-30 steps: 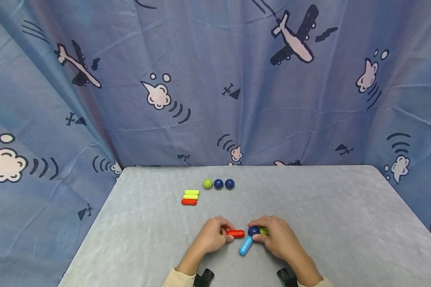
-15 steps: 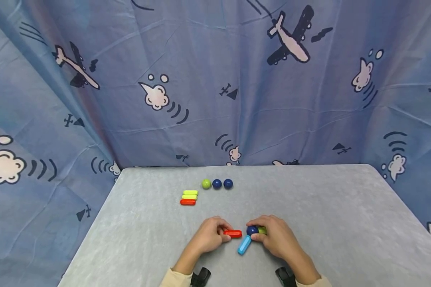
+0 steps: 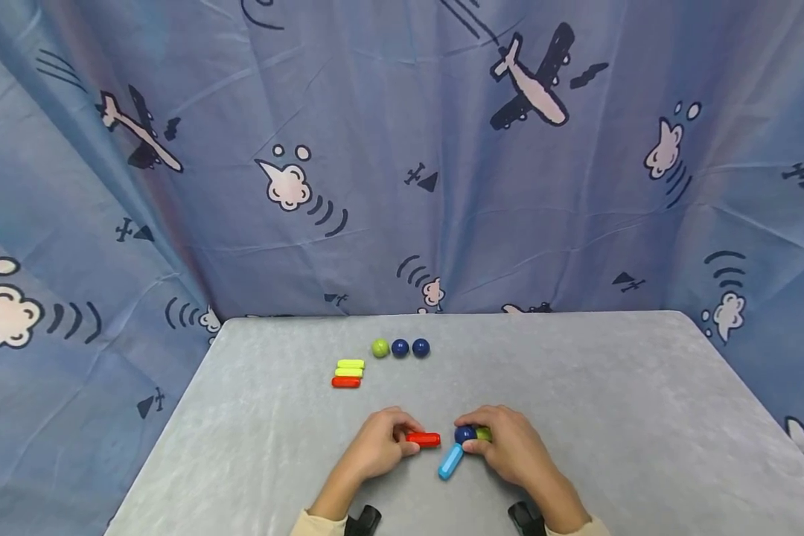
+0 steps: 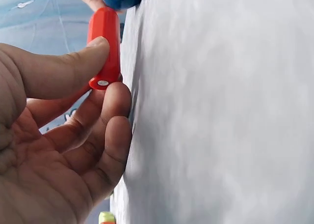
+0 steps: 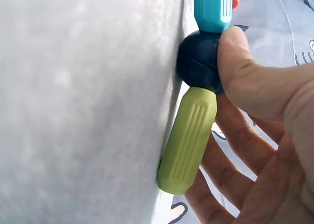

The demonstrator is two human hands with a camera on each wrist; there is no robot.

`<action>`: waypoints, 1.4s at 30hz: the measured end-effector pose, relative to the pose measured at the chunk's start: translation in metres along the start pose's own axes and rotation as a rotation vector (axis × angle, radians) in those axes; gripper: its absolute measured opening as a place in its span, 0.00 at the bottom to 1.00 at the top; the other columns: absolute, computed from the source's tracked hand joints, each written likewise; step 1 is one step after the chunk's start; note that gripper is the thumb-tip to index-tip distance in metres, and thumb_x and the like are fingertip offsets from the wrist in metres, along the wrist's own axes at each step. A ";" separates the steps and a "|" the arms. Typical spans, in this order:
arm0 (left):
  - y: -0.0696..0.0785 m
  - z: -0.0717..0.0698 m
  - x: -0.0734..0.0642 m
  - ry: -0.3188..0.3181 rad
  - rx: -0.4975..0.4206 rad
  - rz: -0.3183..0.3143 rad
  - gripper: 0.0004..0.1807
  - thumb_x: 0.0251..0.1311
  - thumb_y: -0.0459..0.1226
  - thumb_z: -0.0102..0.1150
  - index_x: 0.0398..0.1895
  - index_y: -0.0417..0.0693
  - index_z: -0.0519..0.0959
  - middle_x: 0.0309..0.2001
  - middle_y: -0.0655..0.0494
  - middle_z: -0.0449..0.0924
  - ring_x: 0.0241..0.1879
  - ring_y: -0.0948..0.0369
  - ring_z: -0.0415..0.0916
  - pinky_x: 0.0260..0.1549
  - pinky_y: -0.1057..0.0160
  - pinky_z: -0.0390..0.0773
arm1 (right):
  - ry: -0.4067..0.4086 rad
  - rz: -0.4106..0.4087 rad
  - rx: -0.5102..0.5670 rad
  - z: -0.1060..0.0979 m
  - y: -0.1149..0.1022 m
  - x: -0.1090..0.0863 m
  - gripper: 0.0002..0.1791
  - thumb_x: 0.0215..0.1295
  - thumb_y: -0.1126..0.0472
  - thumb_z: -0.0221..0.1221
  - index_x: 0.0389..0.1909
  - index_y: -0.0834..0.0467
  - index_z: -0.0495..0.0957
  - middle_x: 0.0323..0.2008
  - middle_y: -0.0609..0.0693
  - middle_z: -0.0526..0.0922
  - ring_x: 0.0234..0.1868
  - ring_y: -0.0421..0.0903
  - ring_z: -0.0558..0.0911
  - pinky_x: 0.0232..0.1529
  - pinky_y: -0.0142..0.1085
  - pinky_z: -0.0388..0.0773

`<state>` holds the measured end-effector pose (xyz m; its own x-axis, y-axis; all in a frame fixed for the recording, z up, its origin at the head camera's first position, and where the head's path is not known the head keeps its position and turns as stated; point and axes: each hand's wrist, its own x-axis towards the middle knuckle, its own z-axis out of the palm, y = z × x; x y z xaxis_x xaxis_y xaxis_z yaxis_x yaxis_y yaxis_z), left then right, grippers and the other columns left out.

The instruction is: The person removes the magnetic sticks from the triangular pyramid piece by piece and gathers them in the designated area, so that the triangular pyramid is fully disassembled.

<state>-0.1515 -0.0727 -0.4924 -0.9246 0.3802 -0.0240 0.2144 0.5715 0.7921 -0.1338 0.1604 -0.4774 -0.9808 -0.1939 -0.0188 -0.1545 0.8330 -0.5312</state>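
Observation:
My left hand (image 3: 380, 444) pinches a red magnetic rod (image 3: 426, 440) between thumb and fingers. In the left wrist view a small silvery disc shows on the near end of the red rod (image 4: 105, 52). My right hand (image 3: 509, 444) holds a dark blue ball (image 3: 465, 435) between thumb and fingers. Two rods join this ball: a light blue rod (image 3: 450, 461) slanting toward the front, and a green rod (image 5: 189, 140), partly covered by the right hand in the head view. A small gap separates the red rod's free end from the ball.
Farther back on the grey table (image 3: 610, 387), a green ball (image 3: 380, 348) and two dark blue balls (image 3: 420, 348) form a row. Left of them lie two yellow rods (image 3: 350, 368) and a red rod (image 3: 345, 383), side by side. A patterned blue curtain (image 3: 348, 149) hangs behind.
The whole head view has shifted slightly. My left hand has drawn the red rod a little to the left, widening the gap to the ball. My right hand keeps its hold on the ball.

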 end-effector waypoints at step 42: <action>-0.055 -0.096 0.007 0.229 0.227 -0.143 0.11 0.51 0.27 0.71 0.38 0.46 0.86 0.31 0.55 0.77 0.28 0.63 0.69 0.28 0.67 0.67 | -0.026 0.031 0.014 -0.001 0.000 -0.001 0.15 0.52 0.54 0.73 0.43 0.40 0.87 0.43 0.38 0.86 0.47 0.43 0.81 0.55 0.50 0.76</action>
<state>-0.2004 -0.1710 -0.4780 -0.9915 0.1263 0.0326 0.1181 0.7642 0.6340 -0.1324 0.1607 -0.4765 -0.9817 -0.1814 -0.0573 -0.1221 0.8317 -0.5416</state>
